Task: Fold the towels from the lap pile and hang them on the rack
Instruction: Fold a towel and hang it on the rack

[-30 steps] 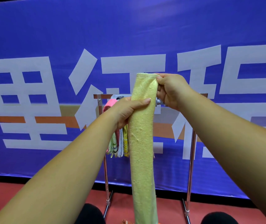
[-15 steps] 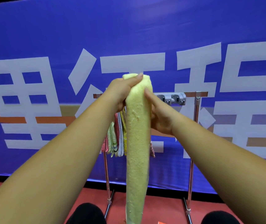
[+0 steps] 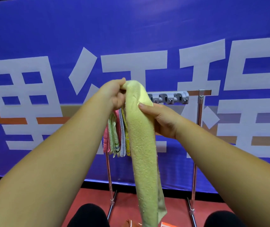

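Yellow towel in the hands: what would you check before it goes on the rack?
1. Left hand grips the top of the yellow towel: ok.
2. Right hand holds it just below: ok.
3. Folded into a narrow strip: ok, though the layers part near the bottom.
4. Free clips on the grey holder of the rack: ok, three show empty.
5. Clear of the hung towels: cannot tell, they overlap in this view.
6. Lower end free: cannot tell, it runs out of frame.
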Tool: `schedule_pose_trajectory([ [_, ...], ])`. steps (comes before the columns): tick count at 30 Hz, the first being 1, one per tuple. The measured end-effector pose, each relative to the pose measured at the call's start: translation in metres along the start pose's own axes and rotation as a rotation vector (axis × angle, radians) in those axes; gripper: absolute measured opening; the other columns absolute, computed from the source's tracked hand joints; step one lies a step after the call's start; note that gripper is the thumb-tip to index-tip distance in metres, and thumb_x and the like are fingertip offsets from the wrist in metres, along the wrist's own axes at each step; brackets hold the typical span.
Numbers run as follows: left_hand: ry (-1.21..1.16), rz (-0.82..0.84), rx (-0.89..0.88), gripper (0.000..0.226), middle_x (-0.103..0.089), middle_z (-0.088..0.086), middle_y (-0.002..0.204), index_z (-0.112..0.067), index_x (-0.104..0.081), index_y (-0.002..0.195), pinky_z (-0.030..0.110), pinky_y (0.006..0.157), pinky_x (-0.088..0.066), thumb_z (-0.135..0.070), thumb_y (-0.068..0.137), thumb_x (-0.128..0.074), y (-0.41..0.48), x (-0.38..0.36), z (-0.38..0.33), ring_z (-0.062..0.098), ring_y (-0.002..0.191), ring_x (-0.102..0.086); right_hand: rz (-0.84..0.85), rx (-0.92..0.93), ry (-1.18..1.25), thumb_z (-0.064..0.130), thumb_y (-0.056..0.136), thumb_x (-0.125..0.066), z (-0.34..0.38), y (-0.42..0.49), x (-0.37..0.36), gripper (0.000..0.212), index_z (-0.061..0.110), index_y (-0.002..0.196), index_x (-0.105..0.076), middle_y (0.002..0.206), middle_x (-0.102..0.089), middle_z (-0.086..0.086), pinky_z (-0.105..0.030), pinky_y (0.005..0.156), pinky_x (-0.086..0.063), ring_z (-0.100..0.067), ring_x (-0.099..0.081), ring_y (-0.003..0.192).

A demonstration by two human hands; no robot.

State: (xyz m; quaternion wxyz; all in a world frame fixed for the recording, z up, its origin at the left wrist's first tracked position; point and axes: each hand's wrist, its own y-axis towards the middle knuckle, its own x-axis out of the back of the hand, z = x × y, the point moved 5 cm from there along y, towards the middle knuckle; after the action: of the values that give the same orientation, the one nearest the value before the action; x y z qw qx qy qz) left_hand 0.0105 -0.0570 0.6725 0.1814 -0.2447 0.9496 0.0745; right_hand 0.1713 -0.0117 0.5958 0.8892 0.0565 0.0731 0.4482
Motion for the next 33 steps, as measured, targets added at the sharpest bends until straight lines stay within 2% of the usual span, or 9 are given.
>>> schedule_pose_trajectory([
  [2, 0.018, 0.014, 0.078, 0.028, -0.073, 0.015, 0.071, 0.003, -0.058, 0.099, 0.048, 0.07, -0.064, -0.02, 0.112, -0.049, -0.002, 0.004, 0.019, 0.027, 0.066, -0.077, -0.027, 0.003, 0.036, 0.035, 0.103, -0.068, 0.005, 0.0, 0.0, 0.041, 0.011, 0.136, -0.068, 0.123, -0.077, -0.014, -0.045, 0.095, -0.062, -0.03, -0.075, 0.111],
  [5, 0.052, 0.127, 0.204, 0.045, -0.074, 0.027, 0.12, 0.006, -0.06, 0.135, 0.054, 0.079, -0.065, -0.03, 0.109, -0.052, -0.009, 0.007, 0.046, 0.04, 0.099, -0.078, -0.119, 0.011, 0.105, 0.032, 0.105, -0.066, 0.012, 0.003, 0.002, 0.038, 0.007, 0.133, -0.069, 0.118, -0.079, -0.013, -0.04, 0.09, -0.064, -0.027, -0.077, 0.106],
  [15, 0.246, 0.424, 0.233, 0.09, -0.065, 0.02, 0.144, -0.01, -0.062, 0.146, 0.056, 0.116, -0.045, -0.081, 0.099, -0.034, -0.023, 0.021, 0.1, 0.039, 0.135, -0.062, -0.347, -0.053, 0.288, 0.006, 0.106, -0.057, 0.028, 0.003, 0.027, 0.027, -0.005, 0.13, -0.059, 0.109, -0.078, -0.02, -0.038, 0.081, -0.066, -0.027, -0.08, 0.098],
  [19, 0.538, 0.369, 0.024, 0.073, -0.073, 0.005, 0.136, -0.023, -0.062, 0.144, 0.049, 0.111, -0.05, -0.077, 0.094, -0.056, -0.02, 0.016, 0.103, 0.025, 0.126, -0.069, -0.35, -0.058, 0.245, -0.002, 0.105, -0.045, 0.028, 0.001, 0.03, 0.014, 0.002, 0.094, -0.051, 0.046, -0.06, -0.006, -0.045, 0.094, -0.058, -0.016, -0.066, 0.044],
  [22, 0.838, 0.194, -0.081, 0.089, -0.067, -0.006, 0.134, -0.026, -0.049, 0.145, 0.038, 0.101, -0.054, -0.08, 0.078, -0.072, -0.026, 0.015, 0.11, 0.012, 0.118, -0.067, -0.324, -0.088, 0.188, 0.004, 0.104, -0.05, 0.024, 0.004, 0.029, 0.024, 0.002, 0.128, -0.048, 0.095, -0.074, -0.024, -0.061, 0.098, -0.058, -0.033, -0.079, 0.084],
  [25, 1.071, 0.118, -0.119, 0.061, -0.063, -0.004, 0.119, -0.019, -0.045, 0.13, 0.027, 0.073, -0.05, -0.048, 0.087, -0.077, -0.028, 0.011, 0.131, 0.01, 0.101, -0.065, -0.317, -0.098, 0.098, 0.01, 0.101, -0.058, 0.021, 0.007, 0.027, 0.053, 0.016, 0.15, -0.038, 0.143, -0.057, -0.027, -0.063, 0.1, -0.056, -0.043, -0.066, 0.123],
  [27, 1.143, -0.01, -0.13, 0.06, -0.065, 0.014, 0.12, -0.006, -0.052, 0.126, 0.031, 0.066, -0.047, -0.043, 0.085, -0.075, -0.022, 0.013, 0.145, 0.03, 0.103, -0.068, -0.332, -0.082, 0.064, 0.01, 0.098, -0.062, 0.019, 0.009, 0.027, 0.058, 0.021, 0.15, -0.04, 0.15, -0.052, -0.023, -0.063, 0.098, -0.057, -0.041, -0.063, 0.125],
  [30, 1.174, -0.098, -0.164, 0.03, -0.063, 0.015, 0.079, -0.007, -0.059, 0.082, 0.034, 0.055, -0.037, -0.034, 0.091, -0.067, -0.019, 0.013, 0.154, 0.042, 0.092, -0.068, -0.343, -0.051, 0.042, 0.006, 0.097, -0.062, 0.018, 0.01, 0.028, 0.051, 0.028, 0.14, -0.043, 0.149, -0.05, -0.016, -0.063, 0.094, -0.06, -0.041, -0.066, 0.12],
  [33, 1.149, -0.117, -0.188, 0.034, -0.058, 0.011, 0.065, -0.012, -0.049, 0.062, 0.041, 0.065, -0.058, -0.024, 0.091, -0.062, -0.02, 0.014, 0.154, 0.04, 0.076, -0.071, -0.388, -0.028, 0.01, 0.003, 0.098, -0.061, 0.017, 0.01, 0.034, 0.051, 0.034, 0.132, -0.038, 0.137, -0.053, -0.013, -0.059, 0.09, -0.062, -0.04, -0.069, 0.109],
])
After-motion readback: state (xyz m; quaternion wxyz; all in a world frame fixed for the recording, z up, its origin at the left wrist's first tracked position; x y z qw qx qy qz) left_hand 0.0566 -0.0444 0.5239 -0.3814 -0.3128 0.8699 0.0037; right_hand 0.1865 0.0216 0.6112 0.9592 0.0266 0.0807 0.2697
